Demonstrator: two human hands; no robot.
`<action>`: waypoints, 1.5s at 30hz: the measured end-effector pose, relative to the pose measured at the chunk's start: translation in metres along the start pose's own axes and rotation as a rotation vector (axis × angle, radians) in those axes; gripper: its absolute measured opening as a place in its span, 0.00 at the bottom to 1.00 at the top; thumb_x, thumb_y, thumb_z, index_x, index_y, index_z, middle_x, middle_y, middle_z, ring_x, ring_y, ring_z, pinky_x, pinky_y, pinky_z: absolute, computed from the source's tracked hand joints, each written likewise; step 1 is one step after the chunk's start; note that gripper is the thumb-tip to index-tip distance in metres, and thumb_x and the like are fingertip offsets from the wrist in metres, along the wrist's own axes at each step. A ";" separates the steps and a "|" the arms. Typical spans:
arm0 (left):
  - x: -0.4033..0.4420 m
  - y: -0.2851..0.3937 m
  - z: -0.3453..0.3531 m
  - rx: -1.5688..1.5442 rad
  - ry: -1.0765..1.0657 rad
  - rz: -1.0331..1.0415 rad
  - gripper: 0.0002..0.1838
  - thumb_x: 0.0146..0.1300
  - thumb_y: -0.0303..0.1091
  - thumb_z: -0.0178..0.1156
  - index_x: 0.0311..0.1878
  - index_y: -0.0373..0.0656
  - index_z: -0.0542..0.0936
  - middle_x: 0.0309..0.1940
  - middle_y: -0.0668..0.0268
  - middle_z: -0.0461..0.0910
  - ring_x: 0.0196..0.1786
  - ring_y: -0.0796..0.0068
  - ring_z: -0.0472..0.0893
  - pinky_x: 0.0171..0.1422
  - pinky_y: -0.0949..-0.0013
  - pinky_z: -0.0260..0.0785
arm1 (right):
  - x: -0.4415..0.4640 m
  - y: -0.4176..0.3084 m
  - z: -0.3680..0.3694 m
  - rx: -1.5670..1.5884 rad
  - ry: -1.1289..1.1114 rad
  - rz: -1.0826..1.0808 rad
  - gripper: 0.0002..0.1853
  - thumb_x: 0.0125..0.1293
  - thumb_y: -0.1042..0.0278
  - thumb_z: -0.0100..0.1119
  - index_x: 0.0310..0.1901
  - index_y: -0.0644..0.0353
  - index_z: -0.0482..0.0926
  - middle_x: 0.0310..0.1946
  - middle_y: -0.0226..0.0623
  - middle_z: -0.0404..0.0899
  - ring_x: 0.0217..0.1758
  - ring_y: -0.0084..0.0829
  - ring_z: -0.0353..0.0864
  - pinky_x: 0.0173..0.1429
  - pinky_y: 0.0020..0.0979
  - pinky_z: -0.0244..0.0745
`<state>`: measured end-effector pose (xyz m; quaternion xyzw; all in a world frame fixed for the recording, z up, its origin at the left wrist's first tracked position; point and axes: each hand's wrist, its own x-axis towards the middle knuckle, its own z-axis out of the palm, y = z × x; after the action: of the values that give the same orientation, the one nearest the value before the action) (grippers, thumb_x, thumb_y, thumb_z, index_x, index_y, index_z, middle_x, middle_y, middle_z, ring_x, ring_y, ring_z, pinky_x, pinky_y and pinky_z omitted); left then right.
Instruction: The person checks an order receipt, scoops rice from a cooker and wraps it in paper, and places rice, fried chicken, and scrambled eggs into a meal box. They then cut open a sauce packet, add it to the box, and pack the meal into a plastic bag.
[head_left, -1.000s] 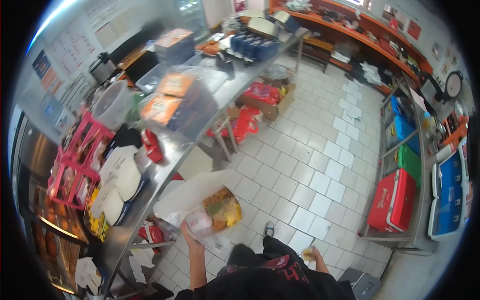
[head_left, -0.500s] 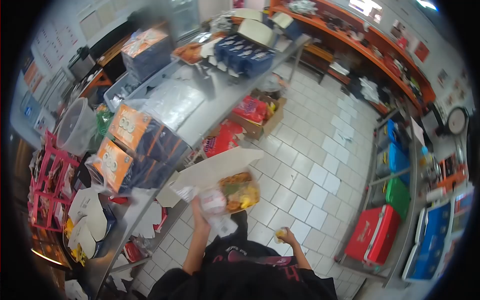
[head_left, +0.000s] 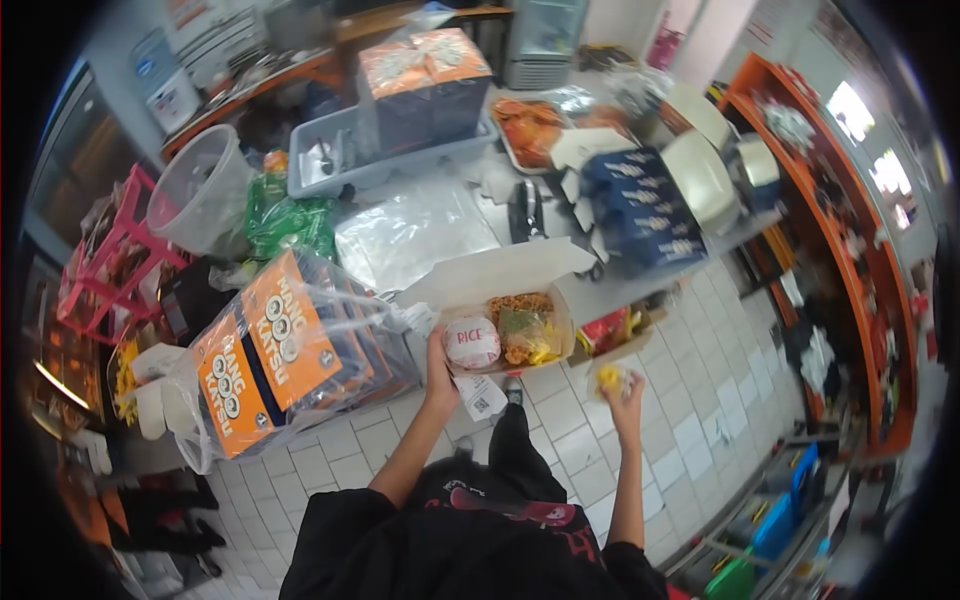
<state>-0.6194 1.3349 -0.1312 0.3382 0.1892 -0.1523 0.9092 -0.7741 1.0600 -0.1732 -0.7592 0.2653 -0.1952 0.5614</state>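
My left hand (head_left: 438, 375) grips the left side of an open cardboard takeout box (head_left: 500, 268), its lid raised away from me. Inside lie a round paper-wrapped pack marked RICE (head_left: 471, 340), breaded fried pieces (head_left: 522, 306) and a small clear packet (head_left: 530, 335) over yellow bits. A printed receipt (head_left: 482, 398) hangs below the box near my left fingers. To the right of the box, my right hand (head_left: 628, 395) is closed around a small clear cup (head_left: 608, 380) with yellow contents; its exact filling is blurred.
Plastic-wrapped orange and navy boxes (head_left: 290, 325) stand on the steel table at left. Behind them are a clear bin (head_left: 203, 190), a tub (head_left: 310, 165), black-handled tongs (head_left: 528, 212) and stacked navy cartons (head_left: 640, 205). An orange shelf (head_left: 825, 240) runs along the right.
My view has turned right and come closer to the steel table. The takeout box and the small cup, both still held, are now by the table's edge.
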 end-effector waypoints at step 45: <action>0.020 0.015 0.006 0.748 0.945 0.365 0.18 0.65 0.39 0.48 0.49 0.31 0.69 0.42 0.57 0.75 0.43 0.69 0.75 0.49 0.69 0.67 | 0.703 -0.204 0.134 -0.415 -0.393 -0.232 0.10 0.50 0.66 0.63 0.32 0.63 0.80 0.18 0.24 0.70 0.22 0.14 0.65 0.26 0.18 0.58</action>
<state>-0.5937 1.3389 -0.1276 0.6909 0.4439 0.1154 0.5588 -0.1066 0.7697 -0.0187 -0.9061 0.0977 -0.0491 0.4088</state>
